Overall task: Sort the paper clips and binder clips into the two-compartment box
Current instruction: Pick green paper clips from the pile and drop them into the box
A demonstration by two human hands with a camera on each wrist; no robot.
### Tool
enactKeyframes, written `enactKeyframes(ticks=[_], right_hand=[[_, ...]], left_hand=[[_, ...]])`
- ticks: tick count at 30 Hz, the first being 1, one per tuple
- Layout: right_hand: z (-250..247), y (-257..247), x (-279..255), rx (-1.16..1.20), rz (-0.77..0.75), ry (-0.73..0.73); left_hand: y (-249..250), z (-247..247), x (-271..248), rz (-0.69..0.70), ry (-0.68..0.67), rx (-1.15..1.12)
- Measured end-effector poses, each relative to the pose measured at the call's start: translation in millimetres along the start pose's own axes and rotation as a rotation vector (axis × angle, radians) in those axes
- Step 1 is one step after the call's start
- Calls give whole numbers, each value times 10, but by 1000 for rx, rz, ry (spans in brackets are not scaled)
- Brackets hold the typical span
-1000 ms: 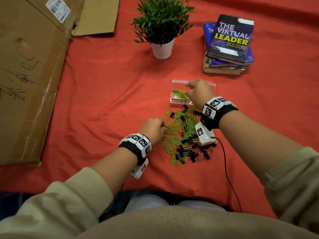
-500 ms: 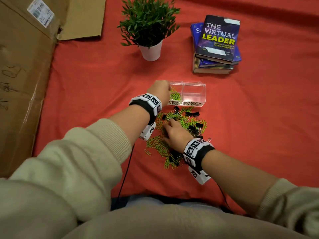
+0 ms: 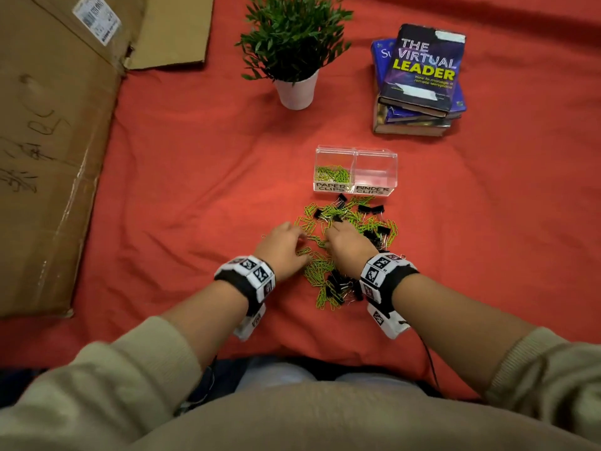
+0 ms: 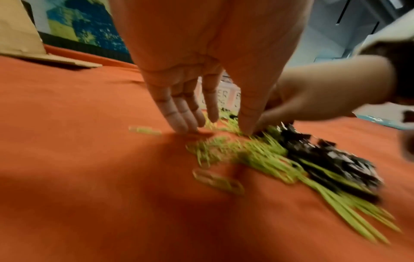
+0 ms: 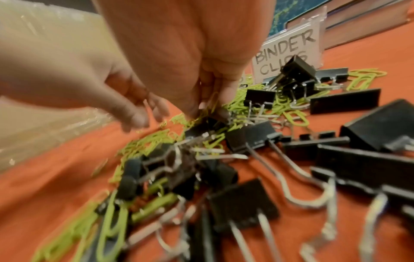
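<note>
A clear two-compartment box (image 3: 356, 152) stands on the red cloth. Its left half, labelled PAPER CLIPS, holds green paper clips (image 3: 331, 174); the right half, labelled BINDER CLIPS (image 5: 289, 51), looks bare. In front lies a mixed pile of green paper clips (image 3: 322, 271) and black binder clips (image 3: 370, 208). My left hand (image 3: 294, 234) reaches down at the pile's left edge, its straight fingers (image 4: 186, 124) touching the cloth among clips. My right hand (image 3: 335, 231) is in the pile's middle, and its fingertips (image 5: 220, 99) pinch green paper clips.
A potted plant (image 3: 296, 53) and a stack of books (image 3: 419, 79) stand behind the box. Flattened cardboard (image 3: 48, 141) covers the left side. Bare red cloth (image 3: 195, 190) lies between the cardboard and the pile.
My left hand has come back from the box's paper clip compartment to the pile's left edge. My right hand has stayed in the pile, after returning from the box a second ago.
</note>
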State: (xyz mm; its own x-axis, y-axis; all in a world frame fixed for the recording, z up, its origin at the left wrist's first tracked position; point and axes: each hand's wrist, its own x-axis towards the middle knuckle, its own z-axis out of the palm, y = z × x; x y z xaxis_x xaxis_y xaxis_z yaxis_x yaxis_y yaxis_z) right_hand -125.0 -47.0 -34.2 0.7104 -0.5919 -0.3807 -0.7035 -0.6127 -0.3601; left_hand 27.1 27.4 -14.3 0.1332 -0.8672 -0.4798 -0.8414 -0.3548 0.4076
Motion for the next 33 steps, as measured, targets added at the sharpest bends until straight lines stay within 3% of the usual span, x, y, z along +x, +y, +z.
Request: enactKeyframes(ticks=[3, 6, 12, 17, 23, 29, 33], right_hand=[[-147, -18, -26, 218, 123, -4], [-377, -17, 3, 414, 219, -3], [-918, 102, 391, 609, 326, 237], [-1087, 183, 689, 550, 396, 300], [-1070, 49, 417, 188, 227, 294], [-306, -235, -45, 96, 78, -86], [-14, -309, -125, 30, 110, -81]], left_hand=[[17, 203, -129, -31, 20, 41], [48, 272, -126, 33, 30, 78], [38, 251, -42, 99, 20, 85], [18, 244, 34, 99, 30, 51], [0, 218, 66, 100, 28, 21], [-20, 171, 75, 44, 40, -33], [-34, 136, 72, -6, 70, -68]])
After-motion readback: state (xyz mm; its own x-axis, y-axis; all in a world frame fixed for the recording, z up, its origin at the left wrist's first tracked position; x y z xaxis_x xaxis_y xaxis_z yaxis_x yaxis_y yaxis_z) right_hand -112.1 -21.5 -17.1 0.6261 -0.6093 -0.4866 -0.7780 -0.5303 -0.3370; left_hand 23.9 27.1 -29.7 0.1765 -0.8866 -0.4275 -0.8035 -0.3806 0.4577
